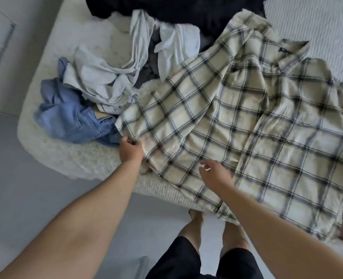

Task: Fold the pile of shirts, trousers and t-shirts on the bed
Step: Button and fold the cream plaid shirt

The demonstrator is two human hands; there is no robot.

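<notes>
- At the centre-left of the frame, I see my left hand (130, 150) with its fingers curled onto the lower-left edge of the plaid shirt (237, 121), pinching the cloth where it meets the bed.
- Just right of centre, my right hand (215, 174) hovers over the shirt's hem, fingers loosely spread and slightly bent, holding nothing; I cannot tell whether the fingertips touch the fabric.
- The plaid shirt, cream with dark checks, lies spread across the middle and right of the frame, its collar toward the upper right and its lower hem draped over the near edge of the bed (69, 158).
- Left of the shirt, a blue denim garment (69, 119) lies crumpled, touching the shirt's corner near my left hand.
- Above the denim, pale grey-white garments (110, 77) sit in a rumpled heap.
- Along the top of the frame lies a dark garment (186, 11).
- At the bottom, I see my legs in dark shorts (186, 258) standing on the floor.
</notes>
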